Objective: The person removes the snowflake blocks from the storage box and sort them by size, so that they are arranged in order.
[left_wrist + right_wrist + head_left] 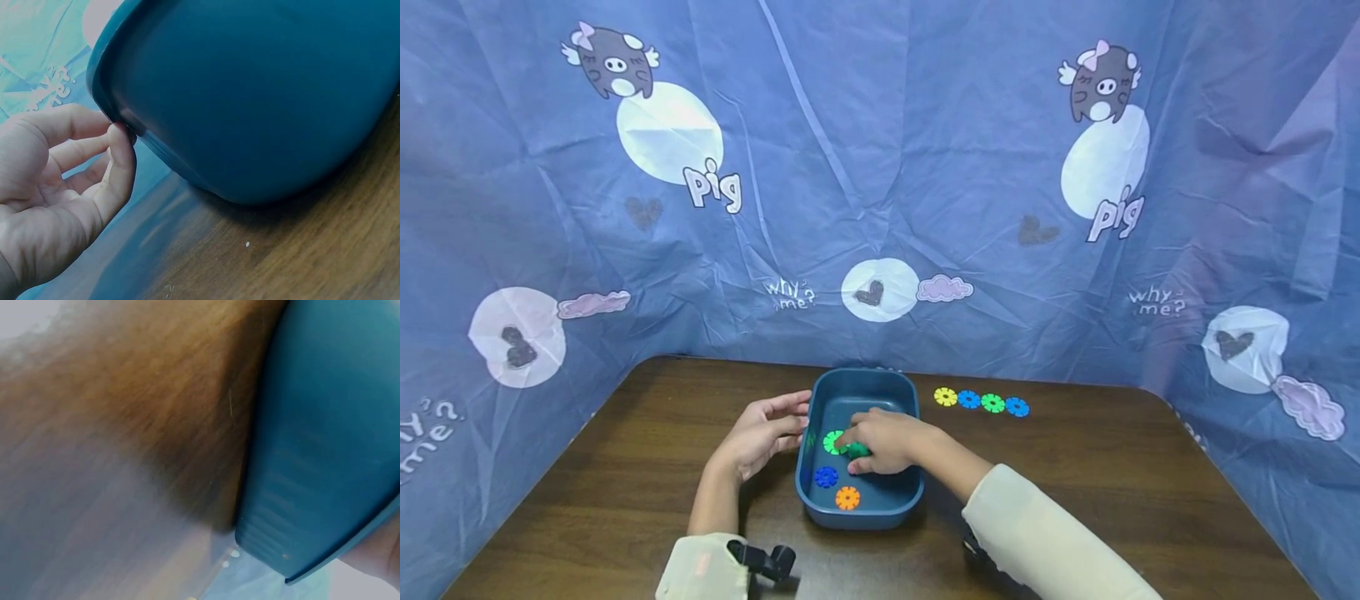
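A dark blue plastic bin stands on the wooden table. My left hand is at its left side, fingers spread and fingertips against the outer wall near the rim; the left wrist view shows the thumb tip right at the rim. My right hand reaches inside the bin, index finger over a bright green notched disc, thumb apart from it. A darker green piece shows between finger and thumb, partly hidden. Near them in the bin lie a dark blue disc and an orange disc.
Right of the bin, a row of notched discs lies on the table: a yellow disc, a blue disc, a green disc and another blue disc. A blue printed cloth hangs behind the table.
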Demonstrator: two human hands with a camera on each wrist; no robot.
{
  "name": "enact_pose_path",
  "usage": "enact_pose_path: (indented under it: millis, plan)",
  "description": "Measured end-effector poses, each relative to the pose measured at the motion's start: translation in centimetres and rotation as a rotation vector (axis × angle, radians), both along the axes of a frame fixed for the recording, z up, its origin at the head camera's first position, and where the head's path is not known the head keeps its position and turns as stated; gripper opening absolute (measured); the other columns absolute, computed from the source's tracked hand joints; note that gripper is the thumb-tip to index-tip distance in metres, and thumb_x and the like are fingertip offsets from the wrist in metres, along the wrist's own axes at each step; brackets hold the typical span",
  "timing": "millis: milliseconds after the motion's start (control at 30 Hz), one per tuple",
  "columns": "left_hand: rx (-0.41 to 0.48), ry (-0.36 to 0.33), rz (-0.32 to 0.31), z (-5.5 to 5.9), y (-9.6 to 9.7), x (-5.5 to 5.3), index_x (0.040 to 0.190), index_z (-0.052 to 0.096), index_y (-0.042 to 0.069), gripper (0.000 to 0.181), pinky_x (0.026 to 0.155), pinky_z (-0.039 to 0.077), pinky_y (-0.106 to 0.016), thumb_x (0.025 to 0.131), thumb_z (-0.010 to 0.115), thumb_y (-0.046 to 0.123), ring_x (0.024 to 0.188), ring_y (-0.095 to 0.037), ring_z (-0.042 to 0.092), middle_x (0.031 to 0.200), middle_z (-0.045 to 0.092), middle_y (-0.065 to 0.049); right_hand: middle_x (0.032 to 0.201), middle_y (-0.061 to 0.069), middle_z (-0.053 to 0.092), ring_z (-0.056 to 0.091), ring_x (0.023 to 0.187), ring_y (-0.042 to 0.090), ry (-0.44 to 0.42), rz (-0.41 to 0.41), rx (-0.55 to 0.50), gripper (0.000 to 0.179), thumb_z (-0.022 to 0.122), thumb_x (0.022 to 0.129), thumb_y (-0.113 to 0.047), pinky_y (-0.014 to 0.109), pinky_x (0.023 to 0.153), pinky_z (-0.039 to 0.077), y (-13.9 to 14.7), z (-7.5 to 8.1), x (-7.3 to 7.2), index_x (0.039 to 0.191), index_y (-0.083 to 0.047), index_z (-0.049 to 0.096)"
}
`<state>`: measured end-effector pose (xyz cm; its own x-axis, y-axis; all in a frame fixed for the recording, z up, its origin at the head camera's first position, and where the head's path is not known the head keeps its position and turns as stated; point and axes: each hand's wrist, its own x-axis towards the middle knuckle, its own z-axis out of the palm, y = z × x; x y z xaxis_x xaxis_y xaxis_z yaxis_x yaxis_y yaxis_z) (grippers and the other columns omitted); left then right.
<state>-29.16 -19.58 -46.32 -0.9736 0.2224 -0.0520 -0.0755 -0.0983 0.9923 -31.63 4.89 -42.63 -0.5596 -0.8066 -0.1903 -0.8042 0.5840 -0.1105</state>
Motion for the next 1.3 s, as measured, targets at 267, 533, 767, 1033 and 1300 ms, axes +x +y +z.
enact_pose_path:
  millis: [267, 533, 767, 1033, 1300]
  plan:
    - [-0.017, -0.006, 0.009, 0.1, 0.1, 0.1, 0.147, 0.049, -0.005, 0.053, 0.082, 0.060, -0.032, 0.096, 0.063, -0.001, 0.099, -0.021, 0.067, 0.132, 0.055, -0.026, 0.116, -0.002, 0.065, 0.060, 0.102, 0.010, -0.040, 0.034, -0.071, 0.037, 0.065, 0.101, -0.039, 0.030, 0.095, 0.052, -0.2, 0.2, 0.1, 0.133, -0.022, 0.070]
    - [-0.017, -0.008, 0.007, 0.1, 0.1, 0.2, 0.147, 0.048, -0.006, 0.054, 0.081, 0.060, -0.031, 0.096, 0.063, -0.002, 0.102, -0.022, 0.067, 0.132, 0.055, -0.026, 0.110, -0.004, 0.069, 0.062, 0.097, 0.010, -0.072, 0.023, -0.191, 0.032, 0.071, 0.098, -0.028, 0.023, 0.085, 0.051, -0.8, -0.6, -0.9, 0.128, -0.017, 0.073]
    - [-0.013, -0.004, 0.005, 0.1, 0.1, 0.1, 0.147, 0.048, -0.006, 0.054, 0.081, 0.060, -0.032, 0.095, 0.063, -0.003, 0.101, -0.022, 0.068, 0.132, 0.055, -0.026, 0.104, -0.003, 0.066, 0.057, 0.091, 0.009, -0.057, -0.027, -0.207, 0.034, 0.076, 0.094, -0.031, 0.024, 0.082, 0.050, -1.2, -1.0, -1.5, 0.124, -0.017, 0.074]
    - [-0.004, 0.002, 0.001, -0.1, 0.1, 0.0, 0.148, 0.047, -0.006, 0.055, 0.082, 0.060, -0.031, 0.095, 0.063, -0.003, 0.104, -0.022, 0.067, 0.133, 0.053, -0.026, 0.103, -0.004, 0.065, 0.057, 0.092, 0.008, -0.125, -0.123, -0.230, 0.036, 0.079, 0.090, -0.038, 0.025, 0.085, 0.051, -1.6, -1.5, -1.9, 0.117, -0.015, 0.075]
    - [-0.008, -0.001, 0.001, 0.0, 0.2, 0.1, 0.148, 0.046, -0.006, 0.054, 0.081, 0.060, -0.031, 0.096, 0.061, -0.003, 0.104, -0.022, 0.067, 0.136, 0.051, -0.029, 0.102, -0.005, 0.066, 0.058, 0.095, 0.009, -0.195, -0.198, -0.272, 0.032, 0.085, 0.086, -0.031, 0.027, 0.090, 0.051, -1.7, -1.9, -2.3, 0.111, -0.016, 0.072]
